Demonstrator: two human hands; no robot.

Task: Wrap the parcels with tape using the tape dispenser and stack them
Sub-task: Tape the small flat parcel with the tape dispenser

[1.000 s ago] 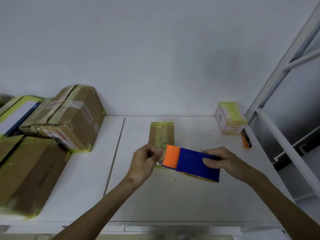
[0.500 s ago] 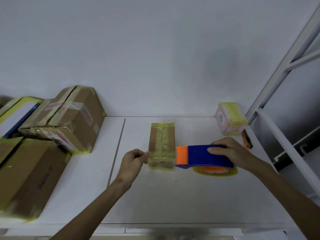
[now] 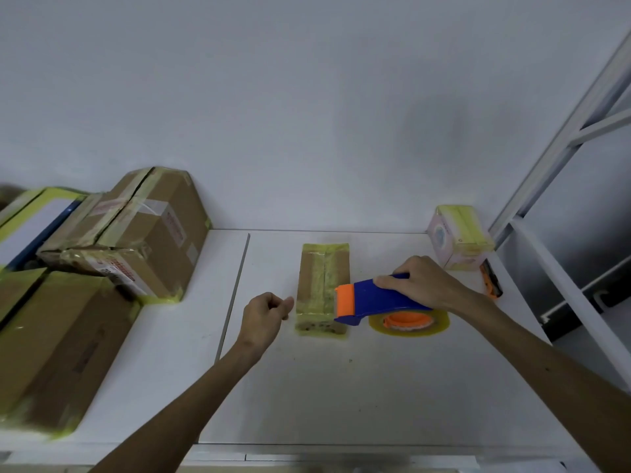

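White worktop [image 3: 341, 387] against a plain pale wall [image 3: 307, 114], taped boxes [image 3: 102, 254] piled left.
Right hand [image 3: 423, 285] grips the tape dispenser [image 3: 372, 298] at the central parcel [image 3: 317, 278]'s right edge; left hand [image 3: 263, 315] curled, empty, just beside its left.

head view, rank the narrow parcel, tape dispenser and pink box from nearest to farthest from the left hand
From the left hand:
1. Narrow parcel, just to its right, beside the thumb.
2. Tape dispenser, past the parcel's right edge, gripped by the right hand.
3. Pink box, far back on the right.
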